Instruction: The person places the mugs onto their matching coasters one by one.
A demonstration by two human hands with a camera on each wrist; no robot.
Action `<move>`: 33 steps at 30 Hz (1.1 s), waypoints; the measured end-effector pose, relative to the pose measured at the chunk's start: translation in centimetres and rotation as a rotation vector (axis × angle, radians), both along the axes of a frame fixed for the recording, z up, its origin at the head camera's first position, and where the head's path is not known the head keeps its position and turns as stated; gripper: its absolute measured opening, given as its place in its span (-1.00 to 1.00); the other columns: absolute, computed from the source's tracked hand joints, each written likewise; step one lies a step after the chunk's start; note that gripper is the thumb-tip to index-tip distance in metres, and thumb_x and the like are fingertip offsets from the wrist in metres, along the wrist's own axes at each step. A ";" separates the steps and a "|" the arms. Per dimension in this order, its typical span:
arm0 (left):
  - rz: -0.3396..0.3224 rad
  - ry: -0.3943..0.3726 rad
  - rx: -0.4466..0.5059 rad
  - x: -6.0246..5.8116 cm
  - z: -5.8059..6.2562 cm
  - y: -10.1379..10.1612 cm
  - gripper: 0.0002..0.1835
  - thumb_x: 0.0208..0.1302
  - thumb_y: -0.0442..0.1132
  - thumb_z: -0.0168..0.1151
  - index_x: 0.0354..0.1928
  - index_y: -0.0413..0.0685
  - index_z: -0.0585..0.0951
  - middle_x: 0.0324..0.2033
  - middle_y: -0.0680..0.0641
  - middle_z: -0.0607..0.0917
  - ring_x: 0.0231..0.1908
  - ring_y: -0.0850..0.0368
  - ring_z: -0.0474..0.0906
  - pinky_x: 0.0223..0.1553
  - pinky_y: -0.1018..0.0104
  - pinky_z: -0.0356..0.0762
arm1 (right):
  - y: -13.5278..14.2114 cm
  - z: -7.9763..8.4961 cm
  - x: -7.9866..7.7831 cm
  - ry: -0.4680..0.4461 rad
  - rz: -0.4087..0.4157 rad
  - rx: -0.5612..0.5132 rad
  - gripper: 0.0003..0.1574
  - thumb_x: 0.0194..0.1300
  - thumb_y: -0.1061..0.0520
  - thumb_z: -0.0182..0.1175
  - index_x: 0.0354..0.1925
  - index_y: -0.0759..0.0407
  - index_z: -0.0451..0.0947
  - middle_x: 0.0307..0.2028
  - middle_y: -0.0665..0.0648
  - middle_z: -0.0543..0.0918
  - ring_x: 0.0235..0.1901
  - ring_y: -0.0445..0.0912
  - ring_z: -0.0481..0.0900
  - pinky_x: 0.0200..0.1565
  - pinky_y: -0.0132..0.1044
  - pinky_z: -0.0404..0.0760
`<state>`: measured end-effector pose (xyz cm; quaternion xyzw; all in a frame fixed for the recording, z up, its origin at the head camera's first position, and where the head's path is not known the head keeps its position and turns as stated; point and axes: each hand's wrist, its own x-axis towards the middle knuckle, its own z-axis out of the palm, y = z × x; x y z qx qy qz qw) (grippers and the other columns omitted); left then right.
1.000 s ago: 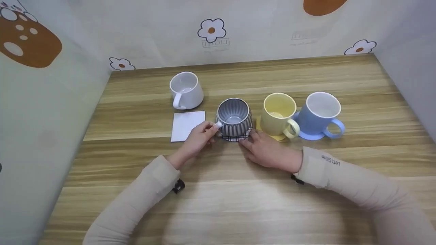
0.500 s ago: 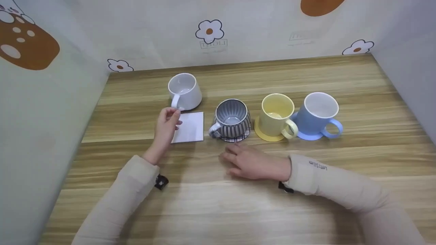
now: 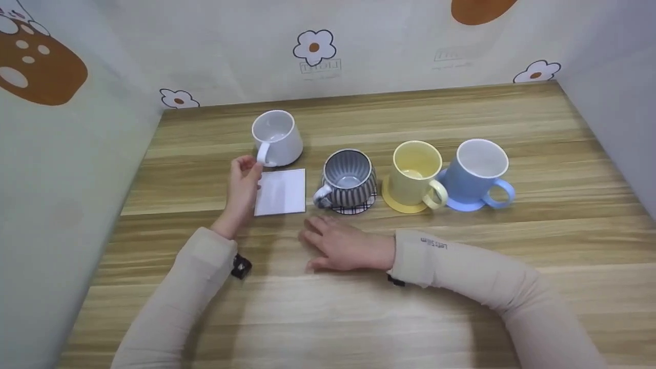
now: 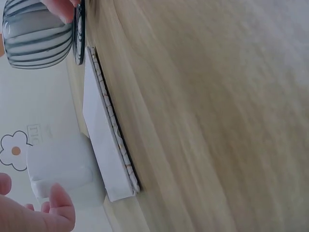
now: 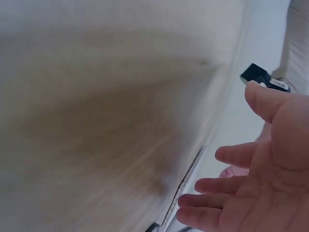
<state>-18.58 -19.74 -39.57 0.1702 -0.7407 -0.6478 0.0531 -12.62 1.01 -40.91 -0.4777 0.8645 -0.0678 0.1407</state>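
Note:
My left hand (image 3: 242, 187) is at the handle of a white mug (image 3: 284, 146). In the left wrist view the thumb (image 4: 60, 205) overlaps the white handle (image 4: 65, 181), with a gap between thumb and index finger; no firm grip shows. In front of that mug lies a square white coaster (image 3: 281, 192). My right hand (image 3: 341, 246) is over the table, fingers spread and holding nothing, just in front of a grey striped mug (image 3: 353, 187). That mug stands on a round checked coaster (image 3: 361, 207), its handle turned left.
To the right, a yellow mug (image 3: 412, 179) sits on a yellow coaster (image 3: 394, 204), and beside it a blue mug (image 3: 469, 179) on a blue coaster (image 3: 464, 206). A patterned wall (image 3: 379, 56) rises behind the wooden table (image 3: 359, 328).
My left hand has let go of the striped mug's handle and moved left to the white mug's handle. My right hand has left the checked coaster and shifted left and nearer.

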 end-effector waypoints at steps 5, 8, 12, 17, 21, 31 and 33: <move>-0.018 0.014 -0.001 -0.2 0.0 0.0 -0.58 0.36 -0.30 -0.09 0.18 -0.37 0.17 0.08 -0.22 0.30 0.09 0.03 0.26 0.09 0.22 0.28 | -1.7 -0.3 -0.5 -0.012 -0.061 0.006 -0.14 0.27 -0.28 -0.01 0.33 0.22 0.16 0.35 0.36 0.06 0.31 0.27 0.04 0.31 0.01 0.07; -0.029 0.025 -0.030 -0.3 0.0 0.0 -0.56 0.34 -0.32 -0.09 0.18 -0.40 0.17 0.13 -0.28 0.28 0.18 -0.02 0.21 0.23 0.20 0.18 | -2.6 -0.4 -0.8 -0.014 -0.093 0.021 -0.12 0.26 -0.29 -0.01 0.34 0.20 0.13 0.36 0.35 0.02 0.32 0.28 0.03 0.30 0.01 0.10; -0.038 0.021 -0.049 -0.5 0.0 0.1 -0.54 0.34 -0.32 -0.08 0.20 -0.40 0.17 0.15 -0.29 0.27 0.19 -0.04 0.19 0.24 0.20 0.15 | -3.7 -0.7 -1.1 0.005 -0.123 0.036 -0.10 0.24 -0.30 0.01 0.33 0.21 0.14 0.36 0.33 0.03 0.31 0.28 0.04 0.28 0.01 0.16; -0.039 0.014 -0.051 -0.8 0.1 0.2 -0.55 0.34 -0.31 -0.09 0.20 -0.39 0.19 0.13 -0.29 0.28 0.16 -0.04 0.23 0.20 0.21 0.19 | -4.7 -0.8 -1.3 0.049 -0.151 0.063 -0.05 0.21 -0.34 0.02 0.32 0.25 0.16 0.36 0.31 0.05 0.32 0.25 0.03 0.28 -0.03 0.17; -0.044 0.002 -0.069 -1.1 0.1 0.3 -0.57 0.35 -0.29 -0.08 0.18 -0.36 0.22 0.13 -0.27 0.30 0.15 -0.04 0.25 0.19 0.22 0.20 | -5.2 -0.7 -1.5 0.053 -0.174 0.080 -0.04 0.21 -0.34 0.02 0.31 0.28 0.16 0.35 0.30 0.07 0.32 0.21 0.05 0.28 -0.04 0.19; -0.021 -0.008 -0.106 -1.7 -0.2 0.4 -0.59 0.34 -0.29 -0.06 0.15 -0.36 0.23 0.04 -0.23 0.33 0.06 0.01 0.28 0.11 0.29 0.24 | -5.5 -0.8 -1.8 0.072 -0.208 0.088 -0.06 0.23 -0.31 0.02 0.29 0.33 0.18 0.32 0.31 0.15 0.30 0.18 0.12 0.19 -0.05 0.33; -0.022 -0.017 -0.114 -1.9 -0.4 0.2 -0.60 0.34 -0.29 -0.07 0.13 -0.37 0.25 0.01 -0.21 0.34 0.02 0.03 0.28 0.07 0.33 0.24 | -5.6 -0.8 -1.9 0.098 -0.201 0.100 -0.06 0.23 -0.31 0.01 0.28 0.34 0.19 0.30 0.31 0.17 0.29 0.16 0.15 0.20 -0.07 0.33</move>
